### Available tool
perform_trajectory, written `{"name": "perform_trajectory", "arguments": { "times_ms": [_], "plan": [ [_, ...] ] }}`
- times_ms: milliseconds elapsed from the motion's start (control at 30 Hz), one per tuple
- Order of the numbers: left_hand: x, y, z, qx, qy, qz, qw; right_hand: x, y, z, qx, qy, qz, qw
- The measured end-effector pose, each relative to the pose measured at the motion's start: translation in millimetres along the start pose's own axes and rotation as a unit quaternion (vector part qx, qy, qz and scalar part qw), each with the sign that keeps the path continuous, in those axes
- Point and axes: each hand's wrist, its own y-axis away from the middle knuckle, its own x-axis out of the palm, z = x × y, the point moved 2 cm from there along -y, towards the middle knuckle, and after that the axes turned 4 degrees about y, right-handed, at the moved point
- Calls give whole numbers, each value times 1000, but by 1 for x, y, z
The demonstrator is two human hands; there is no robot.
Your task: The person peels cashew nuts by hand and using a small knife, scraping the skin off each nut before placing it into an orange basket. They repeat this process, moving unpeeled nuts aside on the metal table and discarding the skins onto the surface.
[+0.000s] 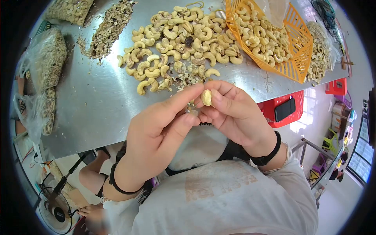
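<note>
My right hand (235, 115) pinches a pale cashew kernel (206, 97) between thumb and fingers, just above the table's near edge. My left hand (156, 131) is close against it, its index fingertip touching the kernel. Between the left index finger and thumb a small shiny piece (192, 109) shows; I cannot tell what it is. Both wrists wear black bands. Beyond the hands, a loose heap of cashew kernels (180, 35) lies on the steel table (98, 102), with skin scraps (188, 74) at its near side.
An orange plastic basket (297, 58) filled with kernels stands at the far right. A pile of husk bits (107, 29) lies at the far left, with clear bags of nuts (49, 58) along the left edge. A phone (284, 109) rests on a red stool.
</note>
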Motion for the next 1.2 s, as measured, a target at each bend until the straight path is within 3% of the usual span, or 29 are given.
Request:
{"name": "perform_trajectory", "arguments": {
  "times_ms": [100, 167, 300, 367, 433, 467, 600, 633, 667, 733, 833, 867, 967, 1000, 1067, 1100, 1200],
  "plan": [
    [4, -4, 2, 37, -6, -4, 999, 0, -1, -1, -4, -4, 16, 1000],
    [5, -6, 6, 114, -62, -20, 991, -1, -2, -3, -7, -2, 15, 1000],
    [1, -7, 6, 137, -99, -6, 986, -2, -3, -3, -13, 10, 13, 1000],
    [-1, -4, 4, -8, -6, -30, 999, -2, -3, 0, -22, 24, 10, 999],
    [-6, -3, -3, -14, 6, -49, 999, -2, -1, 10, -37, 41, 5, 998],
    [-9, -2, -4, -24, 18, -71, 997, -4, 0, 23, -112, 92, -24, 989],
    [-17, 2, -4, 26, 32, -129, 991, -22, 12, 91, -407, 238, -138, 871],
    [-20, 3, -5, 25, 37, -151, 987, -24, 16, 110, -452, 275, -169, 831],
    [-22, 4, -4, 24, 43, -173, 984, -22, 18, 116, -453, 274, -171, 831],
    [-24, 5, -4, 17, 40, -188, 981, -10, 24, 126, -559, 439, -276, 647],
    [-23, 5, -3, 12, 38, -192, 981, 6, 19, 91, -485, 451, -270, 699],
    [-21, 5, -2, 22, 36, -184, 982, 4, 14, 76, -465, 492, -196, 709],
    [-19, 4, -3, 25, 30, -166, 985, 5, 4, 35, -329, 618, -108, 706],
    [-18, 4, -3, 20, 27, -157, 987, 4, 1, 30, -327, 618, -108, 707],
    [-18, 5, -2, 15, 30, -158, 987, -3, -6, 21, -327, 733, -150, 578],
    [-18, 5, -2, 12, 34, -158, 987, -6, -9, 19, -334, 755, -159, 542],
    [-19, 5, -1, 10, 36, -153, 987, -17, -16, 18, -323, 772, -182, 515]
  ]
}}
